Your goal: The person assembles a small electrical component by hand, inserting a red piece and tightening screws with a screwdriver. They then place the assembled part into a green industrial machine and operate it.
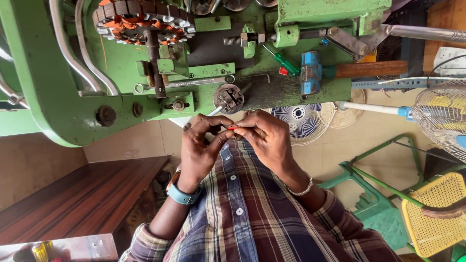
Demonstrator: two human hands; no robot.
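My left hand point(201, 148), with a blue watch on its wrist, and my right hand point(267, 140), with a bead bracelet, meet in front of my plaid shirt. Together their fingertips pinch a small red piece point(233, 127). Just above them a thin pale rod point(215, 111) slants up towards a round metal chuck point(228, 98) on the green machine point(58, 97). Whether the rod touches my fingers I cannot tell.
On the machine lie a blue-headed hammer with a wooden handle point(340, 71), a green-handled screwdriver point(285, 63), a flat wrench point(194, 83) and a stator with copper windings point(143, 19). Fan grilles point(303, 121), a green frame point(374, 194), a yellow woven seat point(437, 213) and a wooden bench point(82, 199) surround me.
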